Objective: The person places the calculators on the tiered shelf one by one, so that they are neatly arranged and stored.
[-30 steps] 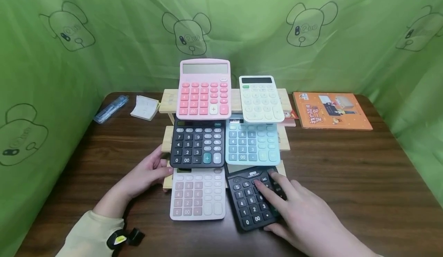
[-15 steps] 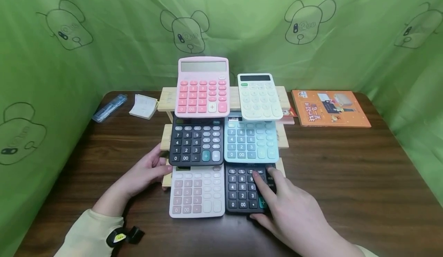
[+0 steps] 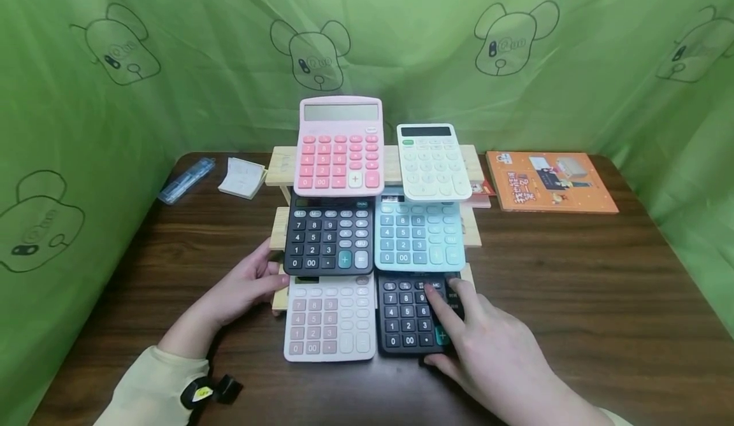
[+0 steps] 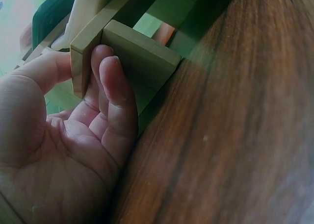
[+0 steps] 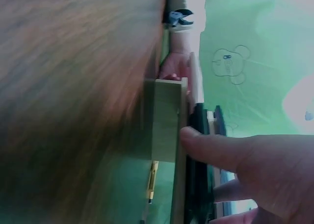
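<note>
On the lowest step of a three-tier wooden display rack (image 3: 279, 228) lies a black calculator (image 3: 408, 318), straight beside a white calculator with greyish-pink keys (image 3: 329, 324). My right hand (image 3: 496, 349) holds that black calculator, fingertips on its upper keys and right side, thumb at its lower edge. Part of its right side is hidden under the hand. At the rack's left end, my left hand (image 3: 246, 286) grips the lowest board (image 4: 81, 62), its thumb on one face and fingers curled behind, as the left wrist view shows.
A second black calculator (image 3: 329, 238) and a blue one (image 3: 419, 238) fill the middle step. Above them rest a pink calculator (image 3: 341, 149) and a white one (image 3: 434, 165). An orange book (image 3: 553, 184), a notepad (image 3: 242, 177) and a blue packet (image 3: 187, 181) lie on the table behind.
My right hand has straightened the tilted black calculator and moved it up and left against the lowest step, next to the white one. The left hand stays on the rack.
</note>
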A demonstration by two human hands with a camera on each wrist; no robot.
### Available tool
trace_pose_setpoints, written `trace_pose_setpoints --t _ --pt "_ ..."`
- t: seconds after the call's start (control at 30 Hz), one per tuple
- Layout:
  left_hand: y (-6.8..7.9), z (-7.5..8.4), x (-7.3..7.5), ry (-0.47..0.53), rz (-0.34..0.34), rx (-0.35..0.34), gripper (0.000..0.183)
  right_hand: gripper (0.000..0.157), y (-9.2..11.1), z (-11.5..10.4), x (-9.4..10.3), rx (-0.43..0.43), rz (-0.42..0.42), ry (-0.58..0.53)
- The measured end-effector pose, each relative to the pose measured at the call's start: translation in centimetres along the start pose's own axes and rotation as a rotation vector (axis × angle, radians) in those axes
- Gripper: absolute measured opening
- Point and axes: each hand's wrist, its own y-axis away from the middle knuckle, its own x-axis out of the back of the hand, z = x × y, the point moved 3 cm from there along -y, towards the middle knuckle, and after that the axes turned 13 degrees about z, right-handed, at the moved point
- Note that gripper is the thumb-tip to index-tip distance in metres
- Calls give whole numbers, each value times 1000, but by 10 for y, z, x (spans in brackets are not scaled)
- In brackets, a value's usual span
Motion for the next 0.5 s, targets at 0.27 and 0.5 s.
trace_pose_setpoints --t 0.27,0.5 --pt "1 0 1 27 -6 16 71 91 -1 1 -1 9 -24 -19" --pt "0 -2 -1 29 -9 17 71 86 1 6 3 -8 -40 -39"
